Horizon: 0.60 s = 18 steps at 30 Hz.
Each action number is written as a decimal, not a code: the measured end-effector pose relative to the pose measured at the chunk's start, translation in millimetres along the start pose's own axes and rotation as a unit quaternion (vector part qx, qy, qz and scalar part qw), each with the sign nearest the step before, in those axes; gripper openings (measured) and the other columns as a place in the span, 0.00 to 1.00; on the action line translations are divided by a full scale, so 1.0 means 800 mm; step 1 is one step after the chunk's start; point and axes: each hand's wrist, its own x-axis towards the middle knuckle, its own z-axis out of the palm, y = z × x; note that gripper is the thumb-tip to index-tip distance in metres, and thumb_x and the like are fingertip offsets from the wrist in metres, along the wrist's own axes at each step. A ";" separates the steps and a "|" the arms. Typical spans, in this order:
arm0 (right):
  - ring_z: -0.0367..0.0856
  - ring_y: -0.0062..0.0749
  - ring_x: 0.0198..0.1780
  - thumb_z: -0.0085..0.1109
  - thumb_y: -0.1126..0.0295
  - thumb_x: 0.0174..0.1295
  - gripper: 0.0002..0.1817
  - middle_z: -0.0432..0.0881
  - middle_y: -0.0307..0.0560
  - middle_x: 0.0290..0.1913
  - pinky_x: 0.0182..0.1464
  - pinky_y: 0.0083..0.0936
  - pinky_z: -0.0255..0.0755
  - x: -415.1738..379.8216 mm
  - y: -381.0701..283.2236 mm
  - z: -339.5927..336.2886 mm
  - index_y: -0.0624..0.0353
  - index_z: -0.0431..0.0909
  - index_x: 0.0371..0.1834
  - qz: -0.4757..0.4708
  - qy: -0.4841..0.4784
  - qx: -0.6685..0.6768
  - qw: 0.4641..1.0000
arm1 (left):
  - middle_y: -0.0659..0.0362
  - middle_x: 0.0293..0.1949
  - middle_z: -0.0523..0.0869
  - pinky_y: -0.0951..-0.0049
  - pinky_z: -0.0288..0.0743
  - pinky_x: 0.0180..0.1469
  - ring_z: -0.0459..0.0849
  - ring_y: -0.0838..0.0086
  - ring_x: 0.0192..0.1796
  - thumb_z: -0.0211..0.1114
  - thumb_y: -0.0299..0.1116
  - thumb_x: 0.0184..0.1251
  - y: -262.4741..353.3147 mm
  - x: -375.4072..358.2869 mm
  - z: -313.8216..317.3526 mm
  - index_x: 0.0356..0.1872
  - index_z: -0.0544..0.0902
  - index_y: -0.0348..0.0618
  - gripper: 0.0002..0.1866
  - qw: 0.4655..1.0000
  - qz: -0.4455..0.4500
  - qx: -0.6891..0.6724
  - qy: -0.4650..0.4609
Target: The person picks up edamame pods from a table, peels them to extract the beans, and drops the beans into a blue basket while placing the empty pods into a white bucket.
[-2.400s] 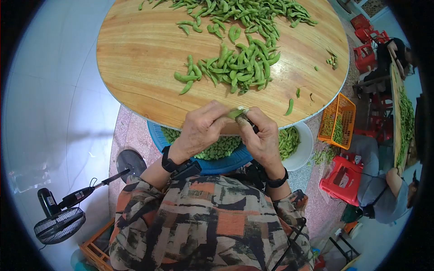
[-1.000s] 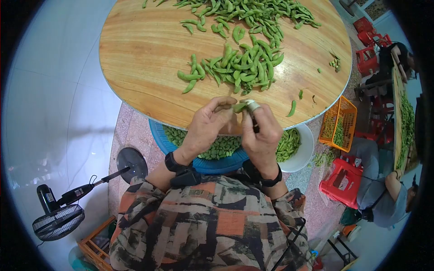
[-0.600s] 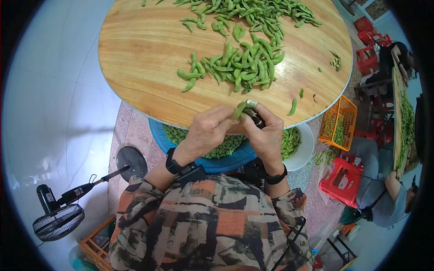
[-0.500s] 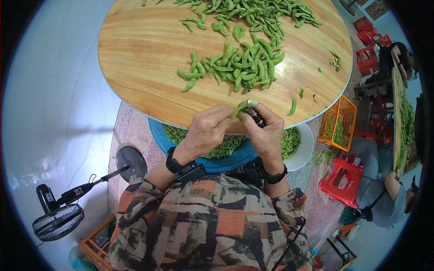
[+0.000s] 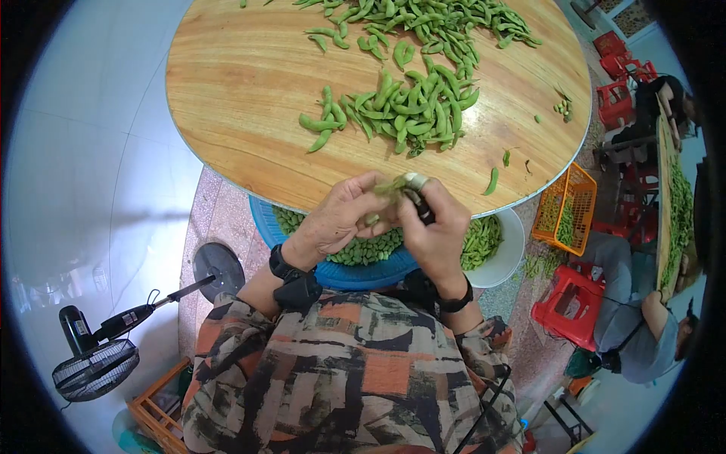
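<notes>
Over the table's near edge, my left hand (image 5: 344, 216) and my right hand (image 5: 439, 227) meet at a green soybean pod (image 5: 389, 186), blurred and pinched between their fingers. A pale green bean (image 5: 371, 219) shows below my left fingers. Something white is at my right index fingertip, and a dark object (image 5: 424, 210) lies between that finger and thumb; its kind I cannot make out. Beneath my hands, a blue basin (image 5: 355, 280) holds shelled green beans (image 5: 368, 251). Beyond them, a pile of soybean pods (image 5: 416, 110) lies on the round wooden table (image 5: 242, 113).
A white bucket (image 5: 517, 246) of pods or empty shells stands right of the basin, near an orange crate (image 5: 586, 189) and a red stool (image 5: 563, 310). At far right, people sit at another table (image 5: 665, 174) with pods. A black fan (image 5: 94, 371) stands left.
The pod between my hands has been pressed and looks flatter and blurred. My left hand has turned slightly, and a bean now shows below its fingers. My right hand has shifted a little left.
</notes>
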 end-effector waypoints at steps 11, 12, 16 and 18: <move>0.78 0.15 0.31 0.59 0.80 0.61 0.11 0.83 0.35 0.32 0.33 0.15 0.70 -0.006 0.009 -0.063 0.66 0.82 0.47 0.144 0.000 0.059 0.988 | 0.60 0.32 0.83 0.79 0.71 0.30 0.79 0.77 0.29 0.54 0.26 0.71 0.000 -0.011 -0.011 0.52 0.81 0.33 0.14 0.990 0.005 0.104 -0.097; 0.78 0.15 0.30 0.58 0.80 0.61 0.12 0.83 0.35 0.31 0.33 0.15 0.70 -0.007 0.008 -0.084 0.67 0.82 0.47 0.131 -0.008 0.018 0.991 | 0.60 0.29 0.83 0.77 0.74 0.32 0.81 0.77 0.31 0.54 0.25 0.71 0.008 -0.017 -0.013 0.51 0.82 0.32 0.13 0.959 0.030 0.262 -0.107; 0.84 0.26 0.32 0.58 0.80 0.59 0.14 0.85 0.49 0.31 0.34 0.24 0.74 -0.031 0.033 -0.194 0.68 0.82 0.48 0.130 -0.068 -0.203 0.968 | 0.56 0.29 0.85 0.74 0.76 0.38 0.84 0.73 0.33 0.61 0.26 0.68 0.055 -0.043 -0.024 0.45 0.84 0.34 0.10 0.905 0.064 0.420 -0.008; 0.82 0.43 0.30 0.56 0.80 0.58 0.12 0.83 0.54 0.29 0.36 0.30 0.74 -0.040 0.043 -0.228 0.69 0.81 0.45 0.119 -0.095 -0.355 0.922 | 0.54 0.30 0.85 0.73 0.75 0.36 0.84 0.72 0.32 0.63 0.27 0.67 0.067 -0.029 -0.046 0.43 0.85 0.34 0.09 0.805 0.199 0.546 0.118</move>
